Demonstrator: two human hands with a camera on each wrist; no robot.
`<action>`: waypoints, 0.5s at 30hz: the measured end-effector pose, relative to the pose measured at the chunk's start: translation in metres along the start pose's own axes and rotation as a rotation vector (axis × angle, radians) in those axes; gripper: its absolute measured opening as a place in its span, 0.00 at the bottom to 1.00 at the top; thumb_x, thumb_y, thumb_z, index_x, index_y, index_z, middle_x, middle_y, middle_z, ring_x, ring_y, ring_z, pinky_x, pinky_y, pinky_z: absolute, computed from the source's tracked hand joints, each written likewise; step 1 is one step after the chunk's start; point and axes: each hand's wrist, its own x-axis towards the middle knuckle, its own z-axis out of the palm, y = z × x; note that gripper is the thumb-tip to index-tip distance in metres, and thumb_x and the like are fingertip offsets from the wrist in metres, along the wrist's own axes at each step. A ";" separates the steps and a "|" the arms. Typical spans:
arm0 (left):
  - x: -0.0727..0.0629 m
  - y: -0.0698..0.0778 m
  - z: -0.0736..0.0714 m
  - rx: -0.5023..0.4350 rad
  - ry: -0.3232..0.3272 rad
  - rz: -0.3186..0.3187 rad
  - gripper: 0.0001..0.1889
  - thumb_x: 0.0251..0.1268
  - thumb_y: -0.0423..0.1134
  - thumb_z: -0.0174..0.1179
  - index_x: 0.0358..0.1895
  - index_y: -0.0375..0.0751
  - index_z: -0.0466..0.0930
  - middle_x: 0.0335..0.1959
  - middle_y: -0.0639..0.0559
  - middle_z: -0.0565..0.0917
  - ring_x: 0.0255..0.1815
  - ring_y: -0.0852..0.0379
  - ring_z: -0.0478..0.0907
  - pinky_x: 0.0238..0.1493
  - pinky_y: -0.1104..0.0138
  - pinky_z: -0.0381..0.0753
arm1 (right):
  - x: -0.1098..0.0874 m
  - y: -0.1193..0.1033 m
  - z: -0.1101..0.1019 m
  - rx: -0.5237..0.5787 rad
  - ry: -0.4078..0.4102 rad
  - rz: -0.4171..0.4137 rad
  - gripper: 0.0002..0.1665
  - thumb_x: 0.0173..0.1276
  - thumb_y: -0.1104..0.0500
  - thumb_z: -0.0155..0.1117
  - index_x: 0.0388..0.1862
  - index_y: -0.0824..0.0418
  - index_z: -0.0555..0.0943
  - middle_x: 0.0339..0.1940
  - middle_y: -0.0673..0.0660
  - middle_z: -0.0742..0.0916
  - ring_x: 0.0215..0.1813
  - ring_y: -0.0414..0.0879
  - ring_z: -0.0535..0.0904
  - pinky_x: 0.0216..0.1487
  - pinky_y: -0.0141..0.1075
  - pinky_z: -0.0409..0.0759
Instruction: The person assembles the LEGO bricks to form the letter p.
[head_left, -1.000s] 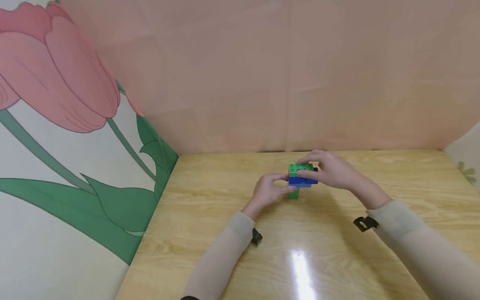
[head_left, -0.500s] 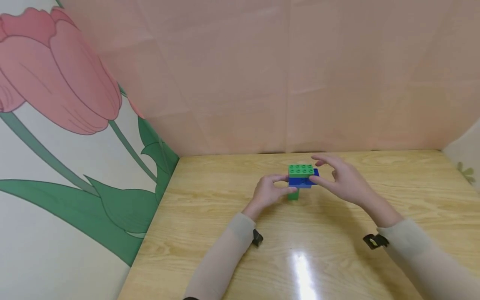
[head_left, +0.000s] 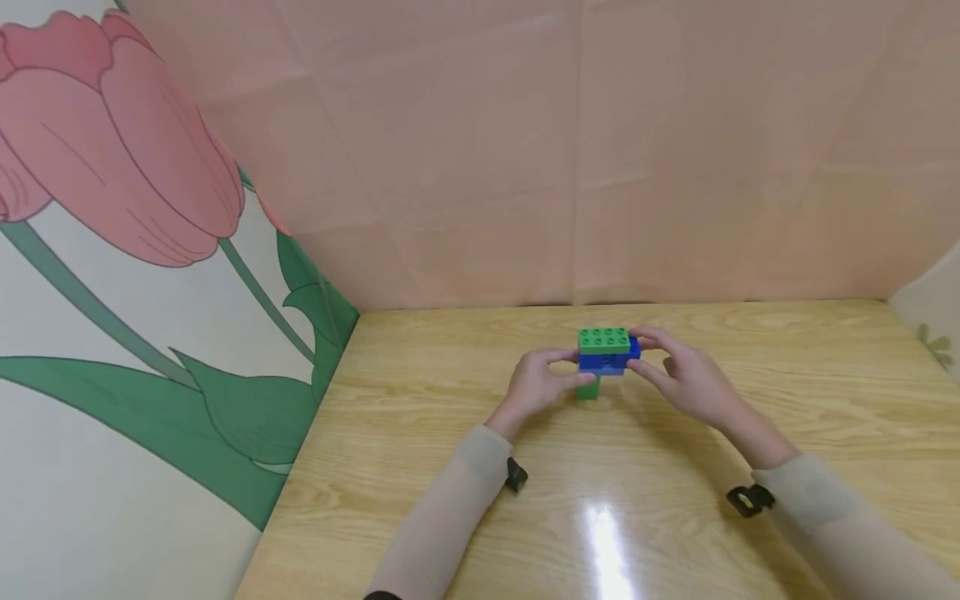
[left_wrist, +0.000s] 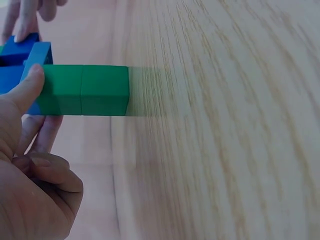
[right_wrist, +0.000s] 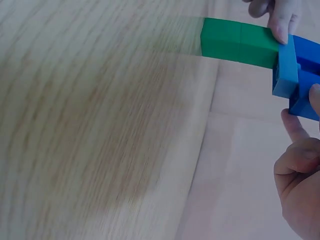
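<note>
A tower of toy building bricks stands on the wooden table, its column of green bricks (left_wrist: pixel 105 90) at the bottom. Above the column lie a light blue brick (right_wrist: pixel 286 70) and dark blue bricks (head_left: pixel 602 362), topped by a studded green brick (head_left: pixel 603 340). My left hand (head_left: pixel 531 386) grips the tower from the left, thumb against the light blue brick where it meets the column. With thumb and fingers, my right hand (head_left: pixel 693 383) pinches the dark blue brick end (head_left: pixel 634 347) that sticks out at the right. The far side of the tower is hidden.
The table (head_left: pixel 450 350) has a bright light reflection near the front. Behind it hangs a pinkish cloth backdrop (head_left: pixel 480 167). A panel with a large tulip (head_left: pixel 142 150) borders the left side.
My right hand has let go of the top green brick, moved right and down, and taken hold of the dark blue end. My left hand keeps its grip; the tower has hardly moved.
</note>
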 end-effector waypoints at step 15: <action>-0.018 0.000 -0.003 0.167 0.016 0.160 0.39 0.68 0.65 0.65 0.80 0.73 0.60 0.49 0.66 0.84 0.38 0.60 0.81 0.47 0.60 0.80 | 0.005 -0.003 -0.011 0.105 -0.025 0.110 0.28 0.80 0.50 0.62 0.74 0.58 0.72 0.57 0.69 0.86 0.58 0.67 0.82 0.51 0.66 0.81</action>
